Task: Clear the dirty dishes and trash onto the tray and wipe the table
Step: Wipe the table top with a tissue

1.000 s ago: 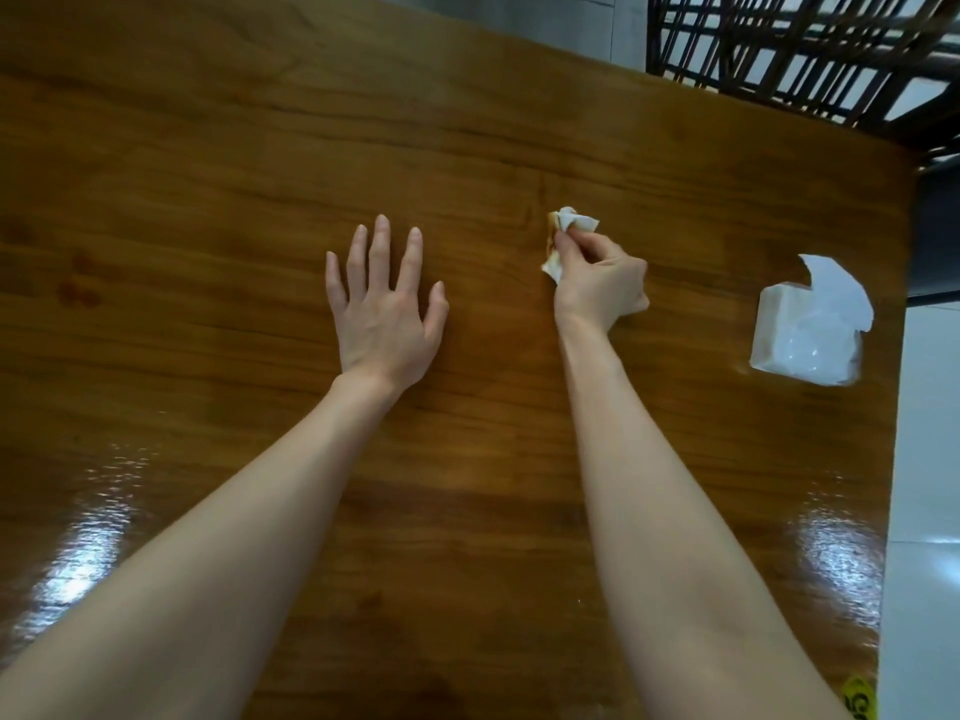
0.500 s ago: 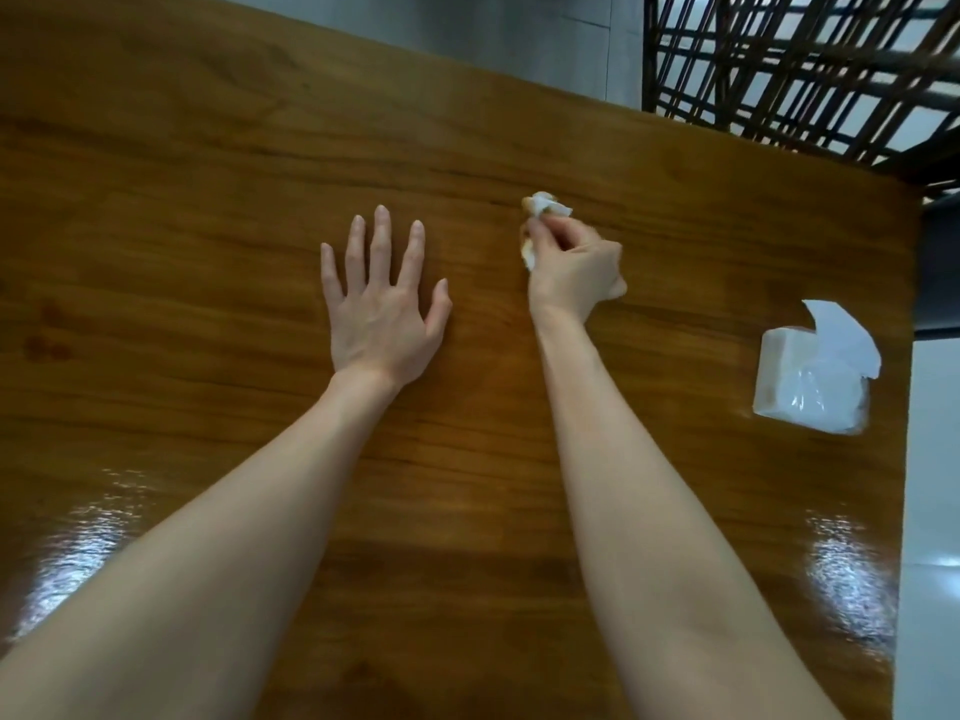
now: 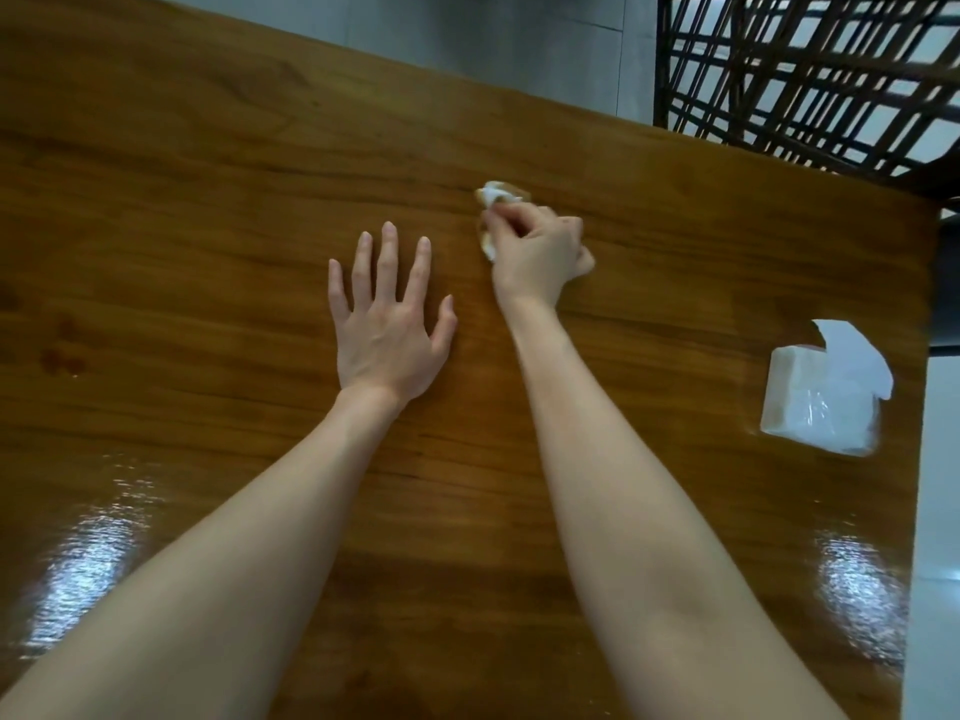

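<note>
Well left of the tissue pack (image 3: 821,402), the left hand (image 3: 387,345) lies flat, fingers straight, on the table (image 3: 208,459). Farther off, the right hand (image 3: 537,257) pinches a stained tissue wad (image 3: 493,197) against it: wiping, I judge. Next comes firm pressure across unwiped stretches.

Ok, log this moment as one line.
phase: table wipe | right hand: grips crumpled tissue against table | left hand: flat on table | tissue pack: near right edge

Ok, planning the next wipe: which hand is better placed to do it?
Right: the right hand grips the tissue against the table; the left hand lies flat and open, holding nothing.
</note>
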